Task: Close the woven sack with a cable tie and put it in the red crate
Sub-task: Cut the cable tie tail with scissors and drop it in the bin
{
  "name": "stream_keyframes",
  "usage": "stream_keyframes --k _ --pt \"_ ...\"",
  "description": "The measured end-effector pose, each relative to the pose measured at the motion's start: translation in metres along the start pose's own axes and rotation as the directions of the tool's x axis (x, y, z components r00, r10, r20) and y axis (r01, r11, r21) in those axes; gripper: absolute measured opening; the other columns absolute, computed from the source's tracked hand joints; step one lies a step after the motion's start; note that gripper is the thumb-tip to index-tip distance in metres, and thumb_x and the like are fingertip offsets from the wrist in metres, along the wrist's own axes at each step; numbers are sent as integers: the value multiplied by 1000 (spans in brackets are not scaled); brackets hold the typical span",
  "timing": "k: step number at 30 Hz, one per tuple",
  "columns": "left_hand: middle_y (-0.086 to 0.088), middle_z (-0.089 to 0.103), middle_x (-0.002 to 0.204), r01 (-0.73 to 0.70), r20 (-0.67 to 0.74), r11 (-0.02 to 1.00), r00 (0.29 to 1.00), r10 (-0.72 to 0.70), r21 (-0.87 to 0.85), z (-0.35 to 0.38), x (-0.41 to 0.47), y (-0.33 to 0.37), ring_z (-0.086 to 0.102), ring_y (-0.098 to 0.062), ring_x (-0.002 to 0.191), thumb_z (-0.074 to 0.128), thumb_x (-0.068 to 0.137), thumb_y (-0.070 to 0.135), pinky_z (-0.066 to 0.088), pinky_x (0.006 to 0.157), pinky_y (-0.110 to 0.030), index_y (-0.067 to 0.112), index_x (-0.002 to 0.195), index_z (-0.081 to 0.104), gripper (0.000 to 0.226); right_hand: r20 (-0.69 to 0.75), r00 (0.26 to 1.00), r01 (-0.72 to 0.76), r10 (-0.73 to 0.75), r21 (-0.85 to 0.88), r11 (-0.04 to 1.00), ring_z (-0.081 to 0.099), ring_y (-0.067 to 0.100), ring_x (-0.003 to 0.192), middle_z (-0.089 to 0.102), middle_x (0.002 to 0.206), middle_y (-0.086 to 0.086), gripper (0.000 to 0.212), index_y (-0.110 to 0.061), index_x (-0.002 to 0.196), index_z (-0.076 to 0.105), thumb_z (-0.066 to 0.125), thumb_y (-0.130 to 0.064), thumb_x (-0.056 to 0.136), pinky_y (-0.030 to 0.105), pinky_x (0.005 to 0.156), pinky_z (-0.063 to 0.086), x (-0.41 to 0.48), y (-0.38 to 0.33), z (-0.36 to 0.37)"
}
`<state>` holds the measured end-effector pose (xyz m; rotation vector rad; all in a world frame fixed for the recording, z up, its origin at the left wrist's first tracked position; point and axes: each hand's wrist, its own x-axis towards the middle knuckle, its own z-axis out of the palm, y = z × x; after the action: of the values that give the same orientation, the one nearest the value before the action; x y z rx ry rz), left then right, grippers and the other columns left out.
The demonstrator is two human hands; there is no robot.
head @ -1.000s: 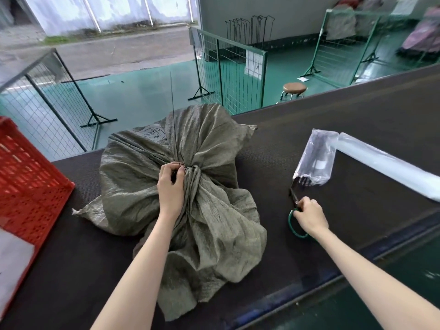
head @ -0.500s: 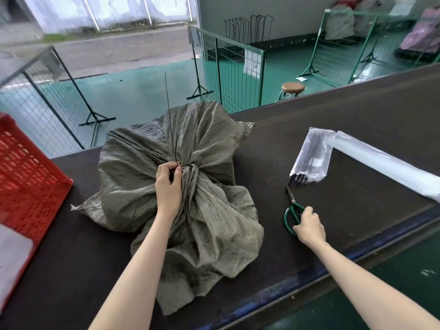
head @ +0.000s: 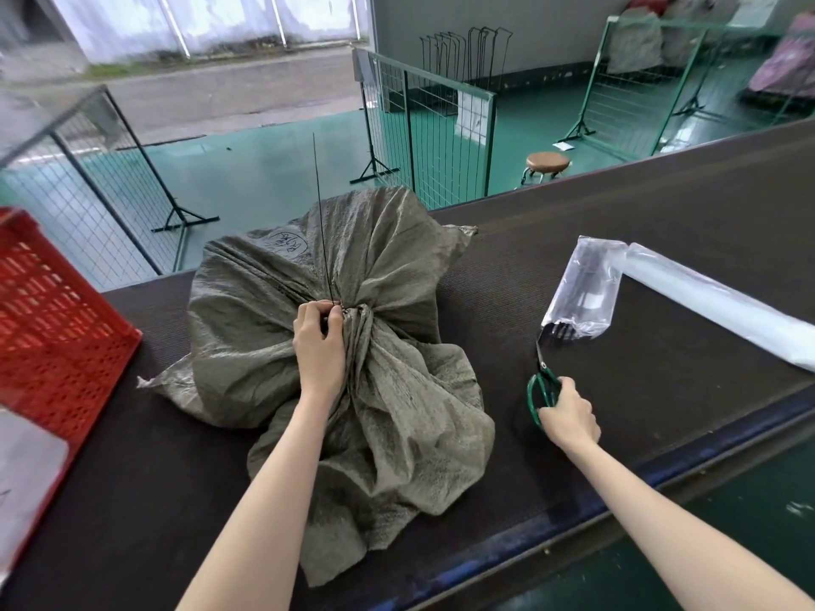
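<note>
The left hand (head: 318,346) pinches the cable tie (head: 323,231) at the woven sack (head: 273,310) neck, keeping it cinched; at four o'clock, the right hand (head: 569,416) closes its grip on scissors (head: 543,381), likely for trimming.

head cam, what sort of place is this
Likely a warehouse or sorting floor, open to a road. A long dark conveyor-like belt serves as the work surface, green mesh barriers stand on a painted green floor, and more stuffed bags are piled at the back.
</note>
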<state>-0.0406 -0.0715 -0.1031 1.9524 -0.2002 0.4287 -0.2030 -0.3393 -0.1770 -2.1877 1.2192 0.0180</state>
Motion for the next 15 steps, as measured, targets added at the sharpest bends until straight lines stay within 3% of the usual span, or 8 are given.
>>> stream_keyframes --k 6,12,13,15 --pt "-6 52 88 102 -7 993 995 -102 65 0 12 14 51 -31 94 53 95 28 34 84 -34 8 76 53 27 -151 969 216 -193 159 963 60 36 109 65 117 13 64 -27 136 41 62 -10 78 40 85 45 -17 -41 -12" --pt "-20 58 90 170 -49 982 985 -167 79 2 16 18 53 -35 92 48 97 25 35 82 -38 5 71 50 32 -223 896 442 -383 386 810 61 26 96 58 97 -1 72 -29 138 42 64 -3 74 41 86 49 -39 -99 -27" --pt "-21 60 91 186 -53 981 982 -183 59 1 16 17 54 -34 91 47 97 24 33 79 -35 2 72 52 33 -226 881 473 -415 423 773 61 24 92 59 96 0 73 -28 138 42 63 -2 74 39 83 51 -44 -108 -29" --pt "-22 64 94 233 -54 972 971 -233 -3 -1 16 19 55 -30 91 47 97 23 29 74 -28 -2 82 63 33 -209 850 516 -484 512 686 60 19 87 59 98 3 72 -25 140 41 60 4 76 19 71 50 -55 -123 -35"
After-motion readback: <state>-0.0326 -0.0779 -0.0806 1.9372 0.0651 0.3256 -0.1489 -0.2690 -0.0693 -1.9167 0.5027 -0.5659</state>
